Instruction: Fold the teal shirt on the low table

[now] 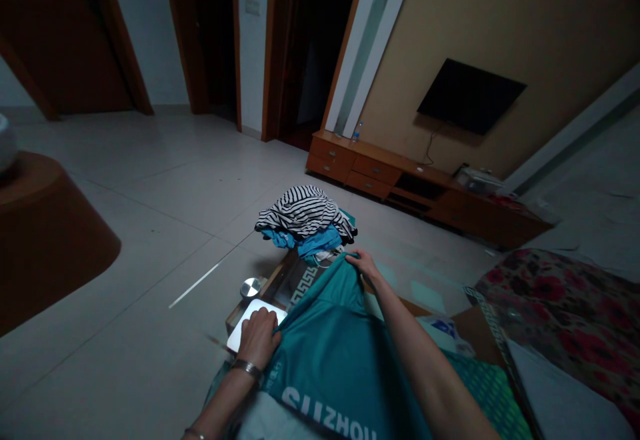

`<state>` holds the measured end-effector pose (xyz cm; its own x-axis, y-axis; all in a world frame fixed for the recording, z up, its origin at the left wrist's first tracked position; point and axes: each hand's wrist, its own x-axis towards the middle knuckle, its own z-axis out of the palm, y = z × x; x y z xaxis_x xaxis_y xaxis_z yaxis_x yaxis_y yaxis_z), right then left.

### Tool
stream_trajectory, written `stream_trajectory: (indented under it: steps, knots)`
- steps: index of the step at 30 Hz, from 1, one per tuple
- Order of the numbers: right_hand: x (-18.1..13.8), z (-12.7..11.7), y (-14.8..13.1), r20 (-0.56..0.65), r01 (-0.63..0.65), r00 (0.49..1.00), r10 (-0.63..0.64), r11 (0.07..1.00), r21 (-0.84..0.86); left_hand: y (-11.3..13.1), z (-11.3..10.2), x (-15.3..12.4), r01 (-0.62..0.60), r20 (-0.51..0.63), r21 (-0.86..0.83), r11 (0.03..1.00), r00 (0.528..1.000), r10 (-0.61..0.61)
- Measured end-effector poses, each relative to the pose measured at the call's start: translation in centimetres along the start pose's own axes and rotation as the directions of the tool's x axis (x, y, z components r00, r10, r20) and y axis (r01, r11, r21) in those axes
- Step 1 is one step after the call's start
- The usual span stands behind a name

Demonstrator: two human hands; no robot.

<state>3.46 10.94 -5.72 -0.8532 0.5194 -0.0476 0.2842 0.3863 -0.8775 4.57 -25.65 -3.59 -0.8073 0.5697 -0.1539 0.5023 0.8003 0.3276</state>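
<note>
A teal garment with white lettering [340, 347], perhaps a sports shirt, is stretched between my two hands. My left hand [260, 337], with a metal bracelet at the wrist, is closed on its near left edge, over a bright white flat object [241, 333]. At the far corner, my right hand [364, 265] pinches the cloth between thumb and fingers. Just beyond lies a heap of clothes, with a black-and-white striped garment [305, 210] on top and blue cloth [320, 241] below. The garment hides much of the glass-topped table under it.
A round metal lid or dish [251, 287] sits at the table's left edge. Green patterned cloth [480, 387] lies at right, near a floral-covered seat [565, 307]. A brown rounded piece of furniture [55, 227] stands left. Across the tiled floor is a low TV cabinet [370, 173].
</note>
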Motion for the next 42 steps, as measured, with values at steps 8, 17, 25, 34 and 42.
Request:
stream_trajectory:
  steps: [8, 17, 25, 34, 42]
  knots:
    - [-1.5, -0.5, -2.0, -0.018, -0.034, 0.999, 0.033, 0.997, -0.068, -0.6, 0.0, -0.5, 0.140, -0.006, -0.114, 0.984, 0.990, -0.142]
    - [-9.1, -3.7, 1.2, -0.111, -0.254, 0.967, 0.229, 0.890, -0.378, 4.4, 1.0, -0.9, -0.188, -0.249, 0.136, 0.973, 0.944, 0.218]
    - [-8.6, -1.4, -2.5, -0.114, -0.199, 0.979, 0.169, 0.909, -0.365, 15.9, 7.9, 0.6, -0.554, -0.071, 0.078, 0.829, 0.826, 0.559]
    - [-14.5, -2.8, -3.6, 0.564, 0.254, 0.767, -0.306, 0.952, 0.171, 16.1, 9.6, 0.1, -0.527, -0.035, 0.122, 0.841, 0.844, 0.535]
    - [-10.8, -4.8, 0.3, -0.029, -0.098, 0.995, 0.094, 0.912, -0.397, 16.5, 9.4, -0.1, -0.529, -0.078, 0.183, 0.828, 0.832, 0.549]
